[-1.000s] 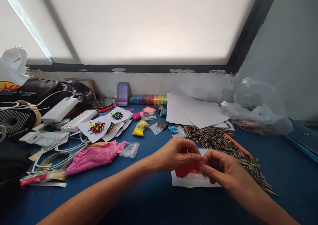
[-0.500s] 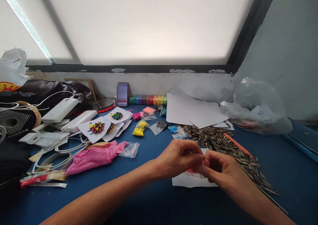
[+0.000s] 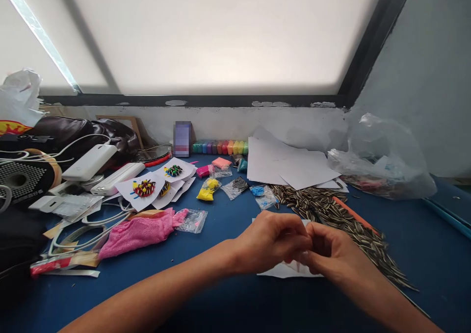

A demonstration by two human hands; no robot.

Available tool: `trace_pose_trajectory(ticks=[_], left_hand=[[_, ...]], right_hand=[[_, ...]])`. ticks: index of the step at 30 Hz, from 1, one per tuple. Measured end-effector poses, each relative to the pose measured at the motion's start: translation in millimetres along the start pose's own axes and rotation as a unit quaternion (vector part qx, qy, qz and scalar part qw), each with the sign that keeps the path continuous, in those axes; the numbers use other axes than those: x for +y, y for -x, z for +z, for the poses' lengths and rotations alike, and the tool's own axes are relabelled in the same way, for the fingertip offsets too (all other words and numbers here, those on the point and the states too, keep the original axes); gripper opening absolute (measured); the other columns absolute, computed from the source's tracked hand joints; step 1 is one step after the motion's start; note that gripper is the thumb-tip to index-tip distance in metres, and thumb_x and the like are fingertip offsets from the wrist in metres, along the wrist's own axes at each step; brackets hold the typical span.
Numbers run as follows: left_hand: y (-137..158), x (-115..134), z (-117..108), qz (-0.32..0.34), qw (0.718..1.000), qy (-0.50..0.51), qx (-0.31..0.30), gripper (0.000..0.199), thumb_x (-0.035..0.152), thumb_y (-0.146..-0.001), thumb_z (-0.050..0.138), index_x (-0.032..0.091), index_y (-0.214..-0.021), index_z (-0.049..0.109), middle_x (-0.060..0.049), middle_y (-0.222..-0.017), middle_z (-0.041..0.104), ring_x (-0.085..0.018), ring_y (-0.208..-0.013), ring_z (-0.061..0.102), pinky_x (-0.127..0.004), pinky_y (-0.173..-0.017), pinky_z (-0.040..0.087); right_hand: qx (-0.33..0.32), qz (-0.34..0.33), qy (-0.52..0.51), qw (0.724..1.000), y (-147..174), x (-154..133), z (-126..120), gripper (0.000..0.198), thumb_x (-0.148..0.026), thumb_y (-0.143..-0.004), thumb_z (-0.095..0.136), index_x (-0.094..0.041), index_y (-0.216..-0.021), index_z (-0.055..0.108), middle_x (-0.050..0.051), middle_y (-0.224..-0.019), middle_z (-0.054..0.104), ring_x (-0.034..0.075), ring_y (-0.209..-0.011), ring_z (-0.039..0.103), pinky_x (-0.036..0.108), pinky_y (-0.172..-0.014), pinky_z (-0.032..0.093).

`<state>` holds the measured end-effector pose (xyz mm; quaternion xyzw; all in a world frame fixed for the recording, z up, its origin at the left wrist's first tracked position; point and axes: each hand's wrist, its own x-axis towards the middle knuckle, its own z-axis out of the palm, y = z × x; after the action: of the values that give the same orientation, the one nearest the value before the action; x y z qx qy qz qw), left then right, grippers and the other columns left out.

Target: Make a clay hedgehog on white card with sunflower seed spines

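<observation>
My left hand [image 3: 270, 240] and my right hand [image 3: 333, 249] meet fingertip to fingertip above a sheet of white paper [image 3: 268, 270]. Both have their fingers closed in a pinch on a small clear plastic bag [image 3: 294, 265]. Only a strip of the bag shows below the fingers; most of it, and its red contents, are hidden behind my left hand. Striped sunflower seeds [image 3: 364, 235] lie in a heap just beyond my right hand. A packet of blue clay [image 3: 258, 191] rests behind my hands.
White paper sheets [image 3: 287, 161] are stacked at the back. Yellow clay [image 3: 208, 190], a pink cloth [image 3: 140, 232] and seed-and-clay figures on paper [image 3: 144, 188] lie to the left. A clear plastic bag [image 3: 390, 166] stands right. White power banks [image 3: 90, 164] and cables crowd the far left.
My left hand has turned slightly and shifted a little right, so the red stuff in the bag is now covered. The bag stays between both hands.
</observation>
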<state>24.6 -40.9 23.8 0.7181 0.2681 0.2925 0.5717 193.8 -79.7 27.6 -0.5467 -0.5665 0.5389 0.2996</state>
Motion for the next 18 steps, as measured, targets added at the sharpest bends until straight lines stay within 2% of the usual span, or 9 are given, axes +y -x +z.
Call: trace_pose_trajectory(ticks=[3,8,12,14,16,18], left_hand=[[0.6,3.1,0.6,-0.001,1.000,-0.017,0.013,0.013,0.018,-0.086,0.054,0.015,-0.074,0.055,0.004,-0.058,0.053,-0.006,-0.052,0.050,-0.016,-0.051,0.039],[-0.7,-0.8,-0.4,0.010,0.999,0.045,0.006,0.012,0.022,-0.088,0.054,0.015,-0.079,0.055,0.002,-0.063,0.056,-0.007,-0.055,0.054,-0.018,-0.051,0.042],[-1.0,-4.2,-0.7,0.001,0.998,0.068,0.011,0.014,0.026,-0.088,0.056,0.014,-0.080,0.055,0.002,-0.063,0.056,-0.008,-0.056,0.054,-0.019,-0.052,0.044],[-0.6,-3.4,-0.5,-0.007,0.997,0.072,0.007,0.015,0.027,-0.088,0.057,0.014,-0.080,0.056,0.002,-0.062,0.055,-0.007,-0.056,0.054,-0.018,-0.052,0.043],[-0.4,-1.7,-1.0,-0.022,0.996,0.089,-0.017,0.016,0.028,-0.086,0.061,0.014,-0.080,0.056,0.003,-0.063,0.056,-0.007,-0.056,0.054,-0.017,-0.051,0.042],[-0.7,-0.4,-2.8,-0.047,0.990,0.123,-0.046,0.019,0.029,-0.082,0.068,0.013,-0.081,0.057,0.002,-0.065,0.058,-0.008,-0.058,0.056,-0.017,-0.050,0.041]], right_hand=[[-0.017,-0.007,-0.004,1.000,0.7,-2.0,-3.9,0.032,-0.044,-0.068,0.076,-0.020,-0.065,0.055,-0.004,-0.060,0.052,0.010,-0.057,0.042,0.024,-0.053,0.035],[-0.064,-0.016,-0.020,0.998,2.4,-7.3,-7.1,0.028,-0.048,-0.078,0.067,-0.021,-0.077,0.062,-0.001,-0.072,0.058,0.013,-0.066,0.049,0.025,-0.059,0.041],[-0.017,-0.002,0.010,1.000,1.5,-6.0,-5.4,0.039,-0.057,-0.072,0.070,-0.021,-0.068,0.054,-0.003,-0.064,0.049,0.012,-0.059,0.043,0.025,-0.056,0.038],[-0.018,0.004,0.013,1.000,0.8,-3.8,-4.3,0.042,-0.058,-0.070,0.070,-0.021,-0.067,0.053,-0.003,-0.062,0.049,0.011,-0.058,0.042,0.025,-0.055,0.036],[-0.029,-0.004,0.014,0.999,0.3,-1.4,-4.0,0.041,-0.058,-0.072,0.070,-0.021,-0.069,0.054,-0.003,-0.064,0.052,0.012,-0.060,0.044,0.025,-0.055,0.036],[-0.011,-0.023,0.027,0.999,0.4,0.5,-4.9,0.041,-0.058,-0.072,0.071,-0.021,-0.069,0.054,-0.003,-0.064,0.052,0.013,-0.060,0.046,0.025,-0.056,0.036]])
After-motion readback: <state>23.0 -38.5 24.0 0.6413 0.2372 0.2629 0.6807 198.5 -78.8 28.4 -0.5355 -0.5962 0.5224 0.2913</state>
